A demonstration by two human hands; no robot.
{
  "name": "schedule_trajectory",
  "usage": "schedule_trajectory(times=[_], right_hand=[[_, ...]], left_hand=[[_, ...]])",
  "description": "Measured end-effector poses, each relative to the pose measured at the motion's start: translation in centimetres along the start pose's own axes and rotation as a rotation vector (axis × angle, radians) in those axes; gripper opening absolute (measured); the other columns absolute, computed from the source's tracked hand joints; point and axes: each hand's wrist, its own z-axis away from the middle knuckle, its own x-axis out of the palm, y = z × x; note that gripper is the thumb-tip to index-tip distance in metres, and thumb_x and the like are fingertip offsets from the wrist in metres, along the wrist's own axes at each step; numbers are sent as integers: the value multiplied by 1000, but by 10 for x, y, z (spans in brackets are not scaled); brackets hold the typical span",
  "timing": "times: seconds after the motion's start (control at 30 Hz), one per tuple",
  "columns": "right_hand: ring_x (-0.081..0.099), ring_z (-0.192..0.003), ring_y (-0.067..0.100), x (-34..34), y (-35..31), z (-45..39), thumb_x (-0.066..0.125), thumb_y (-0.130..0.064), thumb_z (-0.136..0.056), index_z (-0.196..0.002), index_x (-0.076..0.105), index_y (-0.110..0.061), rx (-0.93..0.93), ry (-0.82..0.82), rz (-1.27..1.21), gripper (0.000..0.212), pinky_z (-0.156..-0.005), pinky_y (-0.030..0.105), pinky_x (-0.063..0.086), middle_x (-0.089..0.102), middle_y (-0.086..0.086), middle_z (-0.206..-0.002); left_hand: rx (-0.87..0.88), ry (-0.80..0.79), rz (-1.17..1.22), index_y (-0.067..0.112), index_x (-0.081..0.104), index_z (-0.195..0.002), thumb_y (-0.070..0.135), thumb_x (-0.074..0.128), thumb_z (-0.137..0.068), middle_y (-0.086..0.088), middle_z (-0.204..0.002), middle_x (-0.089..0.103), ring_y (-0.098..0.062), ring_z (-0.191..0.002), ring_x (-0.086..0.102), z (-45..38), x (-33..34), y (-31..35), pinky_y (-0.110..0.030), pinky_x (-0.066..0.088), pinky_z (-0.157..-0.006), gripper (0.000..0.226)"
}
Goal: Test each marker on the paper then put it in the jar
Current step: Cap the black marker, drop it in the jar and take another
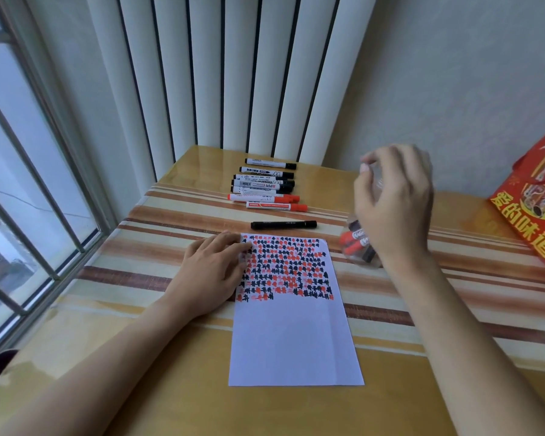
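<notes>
A white paper (293,338) lies on the striped table, its upper half filled with red and black test marks. My left hand (211,272) rests flat on the paper's upper left corner. A black marker (283,225) lies alone just beyond the paper. Behind it is a row of several capped markers (265,184), black ones at the back and two red ones in front. A clear jar (357,243) to the right of the paper holds red and black markers. My right hand (394,199) hovers over the jar's top, blurred, with loosely curled fingers and nothing visible in them.
A red printed bag (535,212) stands at the table's right edge. A barred window (29,184) runs along the left side. White vertical slats (233,73) rise behind the table (170,388), and a plain wall stands at the back right.
</notes>
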Motion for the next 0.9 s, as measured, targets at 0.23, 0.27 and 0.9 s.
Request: schedule_trajectory(times=[0.23,0.27,0.9], right_hand=[[65,-103,15,83,-19,59,55,-7,-102,-126,69,-13,119,-647,-88,28,-85,24,54,68,1,-124],[64,-110,17,92,-17,66,55,-5,-102,-132,66,-14,132,-692,-61,34,-88,29,56,67,1,-130],[67,-74,18,30,-72,103,52,1,-103,-111,61,-2,831,-619,-1140,12,-60,26,46,74,12,-105]], left_hand=[[-1,-12,15,39,52,-143,53,26,-98,13,-148,47,-10,-141,37,-1,0,-1,-42,22,-116,54],[-3,-9,22,38,53,-142,53,26,-98,13,-148,47,-10,-140,38,-1,0,-1,-43,23,-116,54],[161,9,178,33,56,-136,49,34,-104,12,-131,56,-11,-126,50,1,-13,13,-38,36,-102,42]])
